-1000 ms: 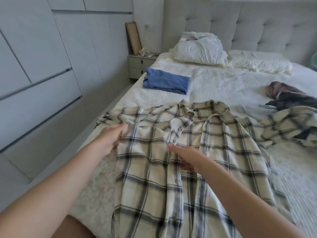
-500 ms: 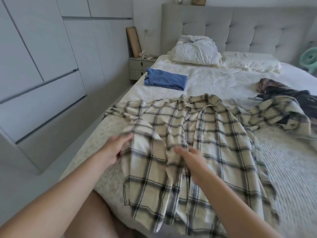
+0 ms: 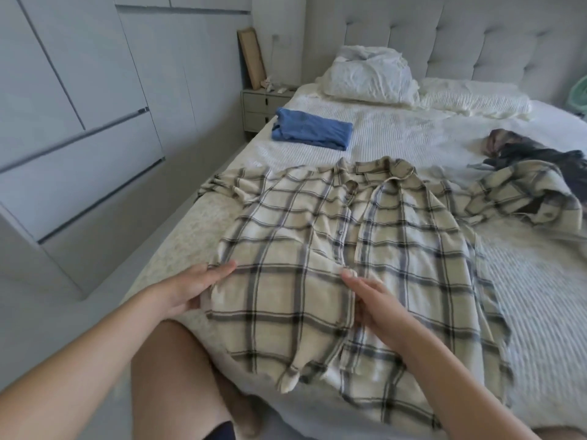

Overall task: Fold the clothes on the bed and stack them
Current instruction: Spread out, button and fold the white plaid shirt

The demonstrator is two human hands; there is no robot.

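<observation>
Ribbed white bedspread (image 3: 413, 128) under soft, wrinkled plaid shirt (image 3: 397, 249).

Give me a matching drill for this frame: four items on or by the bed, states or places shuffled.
Items:
1. plaid shirt
2. blue garment
3. dark clothes
4. picture frame

States or places:
A. leaning on the wall over the nightstand
B. folded, near the left edge of the bed
C. spread flat, both hands on it
D. crumpled heap at right

Pairs: 1-C, 2-B, 3-D, 4-A
</observation>
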